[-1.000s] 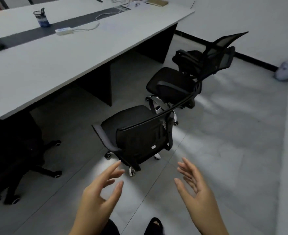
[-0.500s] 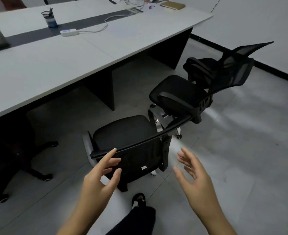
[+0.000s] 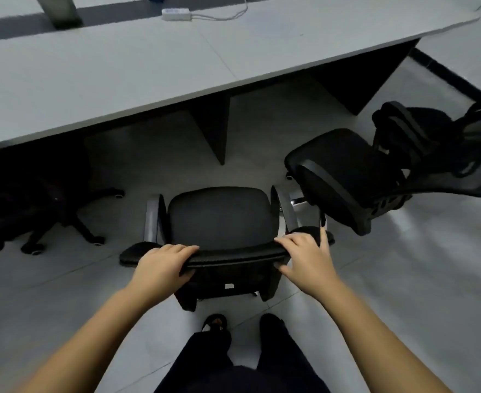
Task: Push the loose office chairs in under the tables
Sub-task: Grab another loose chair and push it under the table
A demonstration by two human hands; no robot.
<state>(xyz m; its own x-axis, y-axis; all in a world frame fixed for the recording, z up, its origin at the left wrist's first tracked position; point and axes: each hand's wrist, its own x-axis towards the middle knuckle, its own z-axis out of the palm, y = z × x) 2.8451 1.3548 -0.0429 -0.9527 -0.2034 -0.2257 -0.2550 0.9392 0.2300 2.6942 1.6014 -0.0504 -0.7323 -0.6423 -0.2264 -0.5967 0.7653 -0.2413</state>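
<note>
So both hands are gripping the top edge of the nearest office chair's backrest here. The left hand is wrapping over the rail left of centre, fingers curled over the top and thumb tucked underneath. The right hand is doing the same near the right corner, fingers draped over the front and thumb hooked below. Holding it wide like that is probably about steering, since a chair on casters tends to swivel if you shove it from one point.

The chair itself is sitting out on the floor, seat facing the surface but not under it yet. It's lined up with the open bay just left of the dark table leg panel, so a straight push looks like it's going to work. The armrests might be the thing to watch, can't tell if they clear the underside.

Two more chairs are waiting off to the right: a second chair angled away and nearly touching this one's right armrest, and a third chair behind it. That close neighbour could snag during the push. On the left another chair is already tucked mostly under. A power strip with its cable is lying on top of the surface, out of the way.
</note>
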